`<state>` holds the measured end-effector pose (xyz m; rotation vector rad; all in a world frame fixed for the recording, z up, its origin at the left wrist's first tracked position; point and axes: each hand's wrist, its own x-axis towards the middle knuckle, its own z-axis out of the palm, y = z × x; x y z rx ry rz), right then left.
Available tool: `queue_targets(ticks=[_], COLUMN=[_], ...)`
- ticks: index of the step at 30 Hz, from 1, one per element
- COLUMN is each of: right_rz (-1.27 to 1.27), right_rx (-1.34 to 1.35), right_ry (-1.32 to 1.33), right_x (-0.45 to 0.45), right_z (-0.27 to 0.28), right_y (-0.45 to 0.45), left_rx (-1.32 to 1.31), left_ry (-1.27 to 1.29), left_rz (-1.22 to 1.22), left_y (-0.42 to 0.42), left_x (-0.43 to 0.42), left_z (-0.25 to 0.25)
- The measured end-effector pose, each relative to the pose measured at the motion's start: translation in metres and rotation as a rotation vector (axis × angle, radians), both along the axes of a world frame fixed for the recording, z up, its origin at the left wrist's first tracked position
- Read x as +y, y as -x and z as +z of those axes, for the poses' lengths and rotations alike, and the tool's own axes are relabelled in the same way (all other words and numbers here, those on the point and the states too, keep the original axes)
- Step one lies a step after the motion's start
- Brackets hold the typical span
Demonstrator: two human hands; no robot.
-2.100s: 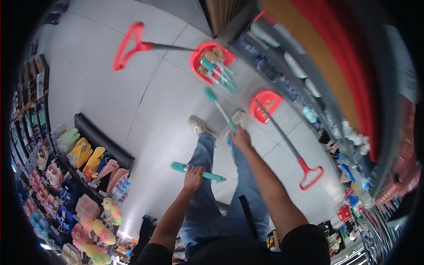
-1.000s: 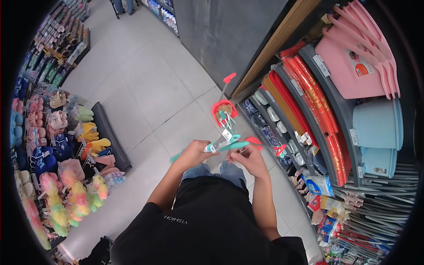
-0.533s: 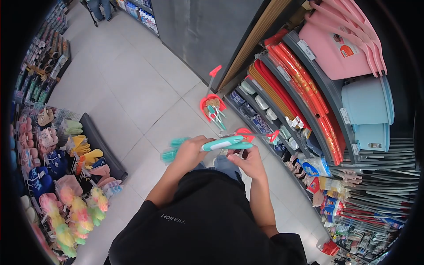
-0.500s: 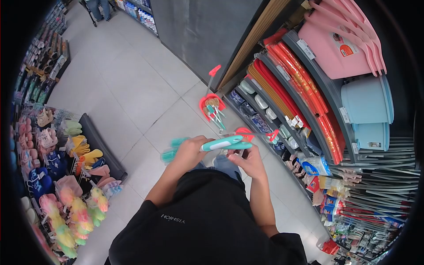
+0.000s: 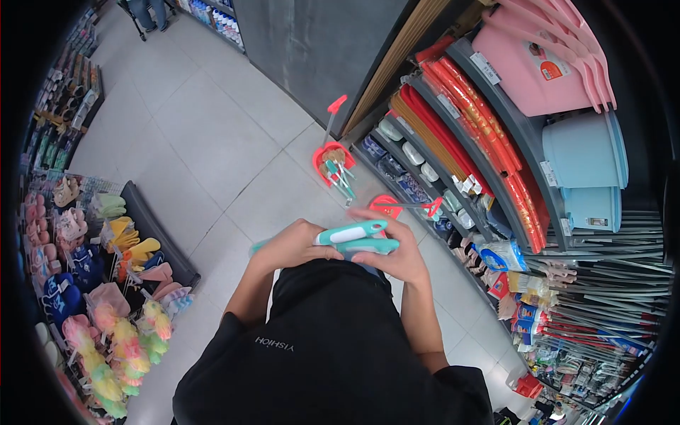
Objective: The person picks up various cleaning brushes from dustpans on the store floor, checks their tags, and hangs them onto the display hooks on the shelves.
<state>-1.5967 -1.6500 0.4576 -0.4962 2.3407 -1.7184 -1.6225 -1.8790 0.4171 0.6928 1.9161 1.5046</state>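
Note:
Two teal-and-white handled brushes lie close together in front of my waist: an upper brush (image 5: 348, 232) and a lower brush (image 5: 373, 246). My left hand (image 5: 292, 244) is wrapped around them at the left. It hides most of the bristle ends; only a bit of teal shows past the wrist. My right hand (image 5: 402, 251) curls about the handle ends, its thumb along the lower handle and its fingers partly blurred. Beyond the hands, a red dustpan (image 5: 319, 169) with several small brushes in it stands on the floor. A second red dustpan (image 5: 383, 200) lies nearer.
Shelves on the right hold red packages (image 5: 464, 106), pink dustpans (image 5: 524, 78), blue bins (image 5: 584, 152) and many hanging poles (image 5: 602, 283). A display of gloves and colourful scrubbers (image 5: 131, 333) is on the left. A person's legs (image 5: 149, 13) show far off at the top left.
The handles have shifted slightly left and down and spread a little apart. The bristle ends have turned out of sight behind my left hand. My right fingers have stretched out past the handles.

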Motion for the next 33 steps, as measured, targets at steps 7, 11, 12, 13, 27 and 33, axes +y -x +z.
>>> queue_targets(ticks=[7, 11, 12, 13, 27, 33], right_rz=[-0.107, -0.178, -0.196, -0.194, -0.24, -0.157], right_rx=[-0.211, -0.367, -0.38, -0.395, -0.432, -0.317], right_ry=[0.014, 0.227, 0.316, 0.354, 0.829, 0.057], right_x=[-0.003, 0.008, 0.011, 0.015, 0.046, 0.023], right_z=[0.006, 0.0, -0.001, 0.001, -0.02, -0.068], right_y=[-0.002, -0.004, -0.004, -0.005, -0.017, -0.028], left_rx=[-0.091, -0.1, -0.102, -0.096, -0.087, -0.15], left_ry=[0.054, 0.058, 0.063, 0.084, 0.007, -0.018], left_rz=[0.065, 0.128, 0.138, 0.13, 0.16, 0.198], left_y=[-0.002, 0.001, 0.001, 0.002, 0.001, -0.005], left_x=[-0.006, -0.011, -0.011, -0.012, 0.014, 0.033], left_z=[0.004, 0.008, 0.009, 0.009, 0.017, 0.002])
